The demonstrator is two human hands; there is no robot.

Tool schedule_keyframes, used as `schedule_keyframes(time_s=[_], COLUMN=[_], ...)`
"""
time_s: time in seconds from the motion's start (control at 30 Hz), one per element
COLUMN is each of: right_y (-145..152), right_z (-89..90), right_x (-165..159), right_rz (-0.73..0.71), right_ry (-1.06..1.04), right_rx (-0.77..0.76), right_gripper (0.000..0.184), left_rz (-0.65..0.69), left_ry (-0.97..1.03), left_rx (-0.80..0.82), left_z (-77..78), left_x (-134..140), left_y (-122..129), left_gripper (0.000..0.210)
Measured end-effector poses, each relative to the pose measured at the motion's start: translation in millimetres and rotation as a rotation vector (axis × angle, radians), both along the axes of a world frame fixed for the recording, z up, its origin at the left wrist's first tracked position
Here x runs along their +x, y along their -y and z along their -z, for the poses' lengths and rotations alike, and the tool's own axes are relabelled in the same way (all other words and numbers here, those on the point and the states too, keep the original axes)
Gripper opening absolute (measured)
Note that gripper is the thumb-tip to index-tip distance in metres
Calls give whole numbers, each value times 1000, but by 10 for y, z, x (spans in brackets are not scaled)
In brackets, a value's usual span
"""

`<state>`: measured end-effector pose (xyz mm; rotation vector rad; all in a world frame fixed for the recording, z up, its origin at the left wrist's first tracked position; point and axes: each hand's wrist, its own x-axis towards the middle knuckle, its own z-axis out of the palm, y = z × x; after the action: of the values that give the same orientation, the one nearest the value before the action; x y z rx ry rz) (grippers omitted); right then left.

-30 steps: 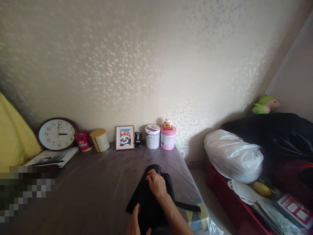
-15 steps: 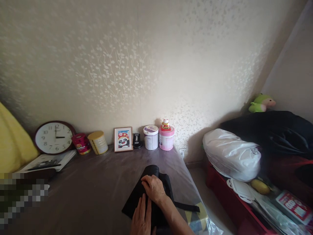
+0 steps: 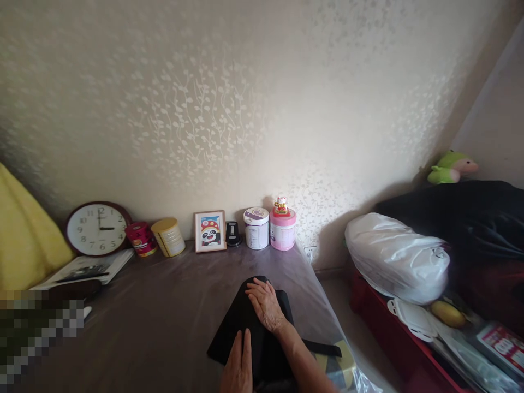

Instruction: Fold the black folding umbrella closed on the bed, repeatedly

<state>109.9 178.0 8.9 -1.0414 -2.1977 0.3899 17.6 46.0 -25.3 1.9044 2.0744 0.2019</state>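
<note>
1. The cloth (image 3: 265,355), matte black and softly creased, lies bunched on the table at the bottom centre of the frame, its far end rounded and its left corner pointed.
2. A flat black strap (image 3: 323,347) runs out from it toward the lower right.
3. The right hand (image 3: 264,303) rests open on the cloth's upper part, fingers extended and slightly spread, gripping nothing visible.
4. The left hand (image 3: 238,365), cut by the bottom edge, lies open against the cloth's near left part, its visible fingers straight.
5. The right forearm crosses the cloth and hides some of it.
6. The table (image 3: 172,316) has a smooth, dull grey-brown cover; crinkled clear plastic (image 3: 362,380) shines at its lower right corner.
7. Along the wall, left to centre, stand a round clock (image 3: 98,229), a red tin (image 3: 141,240), a ribbed yellow tin (image 3: 170,240), a wooden-framed picture (image 3: 210,231), a white tub (image 3: 256,232) and a pink tub (image 3: 282,234) topped by a glossy figurine (image 3: 281,206).
8. At right, a puffy white bag (image 3: 397,259) sits on a red box (image 3: 380,327).
</note>
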Motion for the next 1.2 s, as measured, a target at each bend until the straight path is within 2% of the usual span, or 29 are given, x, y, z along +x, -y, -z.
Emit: schedule_keyframes(time_s=[0.13, 0.23, 0.37, 0.47, 0.53, 0.63, 0.7, 0.83, 1.03, 1.1, 1.2], right_y=[-155, -69, 142, 216, 239, 297, 347, 393, 334, 296, 241], right_z=[100, 274, 431, 377, 305, 259, 283, 329, 268, 259, 243], right_x=[0, 90, 329, 500, 559, 581, 603, 747, 996, 1053, 1105], right_rz=[246, 403, 402, 459, 490, 409, 353, 396, 351, 360, 355], right_ry=[-66, -114, 59, 183, 188, 156, 149, 66, -300, -430, -643], right_rx=[23, 27, 9, -21, -23, 12, 4, -73, -238, -317, -463], right_gripper=[33, 38, 42, 41, 38, 34, 33, 32, 27, 28, 30], left_rz=[-38, -44, -22, -14, -11, -20, -33, -58, -102, -124, -175], left_ry=[-2, -16, -31, -53, -91, -163, -198, -194, 72, 256, 596], left_rx=[-5, 5, 14, 38, 50, 53, 55, 25, 31, 52, -99], left_z=[-3, -2, -97, -260, -374, -495, -530, -528, -524, -596, -781], left_x=[-15, -23, -46, -49, -37, -14, -11, -68, -276, -347, -436], left_y=[15, 26, 57, 106, 140, 178, 193, 191, 130, 137, 207], left_gripper=[92, 89, 86, 82, 80, 78, 77, 77, 75, 73, 73])
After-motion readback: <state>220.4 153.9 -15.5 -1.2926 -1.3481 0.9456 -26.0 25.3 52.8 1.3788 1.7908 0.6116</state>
